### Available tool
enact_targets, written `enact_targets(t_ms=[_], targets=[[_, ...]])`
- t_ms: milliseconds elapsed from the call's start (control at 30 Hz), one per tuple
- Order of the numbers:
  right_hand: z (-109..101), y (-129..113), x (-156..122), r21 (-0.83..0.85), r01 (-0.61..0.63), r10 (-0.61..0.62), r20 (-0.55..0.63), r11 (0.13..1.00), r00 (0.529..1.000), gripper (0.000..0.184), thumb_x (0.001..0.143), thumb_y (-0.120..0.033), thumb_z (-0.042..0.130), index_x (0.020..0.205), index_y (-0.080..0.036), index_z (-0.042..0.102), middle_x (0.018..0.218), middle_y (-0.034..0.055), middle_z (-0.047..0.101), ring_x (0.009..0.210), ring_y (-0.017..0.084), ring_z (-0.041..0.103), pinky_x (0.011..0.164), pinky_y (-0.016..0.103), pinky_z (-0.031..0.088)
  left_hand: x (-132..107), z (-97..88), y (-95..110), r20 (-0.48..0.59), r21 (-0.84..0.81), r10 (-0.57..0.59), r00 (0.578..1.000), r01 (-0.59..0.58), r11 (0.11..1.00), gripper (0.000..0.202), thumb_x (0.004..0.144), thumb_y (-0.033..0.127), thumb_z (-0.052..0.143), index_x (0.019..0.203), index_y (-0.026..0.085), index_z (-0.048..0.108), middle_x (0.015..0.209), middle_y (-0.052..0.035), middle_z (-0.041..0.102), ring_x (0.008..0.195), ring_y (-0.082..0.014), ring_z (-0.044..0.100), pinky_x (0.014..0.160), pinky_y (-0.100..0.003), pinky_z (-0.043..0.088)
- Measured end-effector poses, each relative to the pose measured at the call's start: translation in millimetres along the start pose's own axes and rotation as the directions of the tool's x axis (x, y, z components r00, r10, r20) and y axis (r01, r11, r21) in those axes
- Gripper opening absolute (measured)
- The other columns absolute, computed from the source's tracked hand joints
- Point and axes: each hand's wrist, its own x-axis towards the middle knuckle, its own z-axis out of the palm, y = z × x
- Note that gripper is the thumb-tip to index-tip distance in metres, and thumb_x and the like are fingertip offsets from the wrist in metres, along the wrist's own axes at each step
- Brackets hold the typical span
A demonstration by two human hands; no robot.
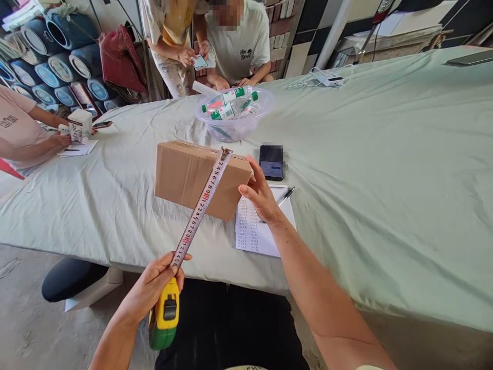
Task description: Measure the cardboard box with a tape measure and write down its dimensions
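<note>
My left hand (152, 288) is closed round a yellow and green tape measure (165, 314), held below the table's near edge. Its white blade (201, 205) runs up and to the right, its metal tip over the top of a brown cardboard box (185, 177) lying on the table. My right hand (260, 192) rests against the box's right end, thumb and fingers curled at its corner. Under that hand lies a printed sheet of paper (254, 231) with a pen (287, 195) on it.
A dark phone (271, 162) lies behind the paper. A clear plastic bowl (234, 128) holds several green-capped bottles. Pale green cloth (385, 180) covers the table. Other people sit at the far side and left. A power strip (331, 80) lies far right.
</note>
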Motion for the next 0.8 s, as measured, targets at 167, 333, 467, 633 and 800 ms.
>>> enact_targets(t_ms=[167,333,467,633,800], targets=[[-1,-3,0,0.019,0.007,-0.007,-0.012,1.0,1.0,0.094,0.073,-0.067,0.073,0.153,-0.038,0.031,0.126,0.0038,0.068,0.122,0.026,0.061,0.103,0.045,0.05,5,9.5,0,-0.033,0.107,0.018,0.999,-0.015,0.994,0.042,0.099,0.043,0.046,0.127,0.016,0.058,0.074,-0.0011,0.057,0.063,-0.0129,0.047,0.058,-0.024,0.04],[1,-6,1,0.073,-0.125,0.13,-0.056,0.989,0.99,0.083,0.073,-0.074,0.065,0.144,-0.037,0.041,0.119,0.0032,0.07,0.112,0.027,0.067,0.089,0.044,0.058,10,18.3,3,-0.15,0.274,0.071,0.986,-0.028,0.961,0.04,0.098,0.039,0.042,0.127,0.017,0.058,0.075,0.0004,0.056,0.058,-0.0125,0.047,0.056,-0.024,0.042],[-3,-9,5,0.142,-0.164,0.185,-0.154,0.976,0.971,0.08,0.069,-0.077,0.066,0.136,-0.038,0.045,0.12,0.0021,0.069,0.098,0.025,0.072,0.08,0.043,0.06,10,23.9,4,-0.238,0.357,0.099,0.966,-0.007,0.934,0.036,0.096,0.036,0.043,0.122,0.019,0.062,0.074,0.0008,0.057,0.055,-0.0123,0.047,0.054,-0.024,0.041],[-10,-14,7,0.127,-0.11,0.139,-0.239,0.986,0.961,0.085,0.067,-0.078,0.068,0.138,-0.038,0.044,0.128,0.0037,0.067,0.101,0.026,0.071,0.082,0.042,0.06,7,29.3,6,-0.211,0.351,0.09,0.973,-0.011,0.936,0.039,0.097,0.038,0.042,0.126,0.02,0.059,0.076,0.0009,0.058,0.055,-0.0121,0.045,0.055,-0.024,0.041],[-6,-12,5,0.023,-0.036,0.04,-0.221,0.999,0.974,0.099,0.067,-0.075,0.071,0.149,-0.035,0.034,0.116,0.006,0.071,0.113,0.029,0.066,0.091,0.046,0.057,8,33.9,11,-0.195,0.257,0.09,0.977,-0.038,0.966,0.045,0.098,0.042,0.04,0.135,0.019,0.053,0.079,0.0005,0.057,0.057,-0.0127,0.047,0.055,-0.025,0.042]])
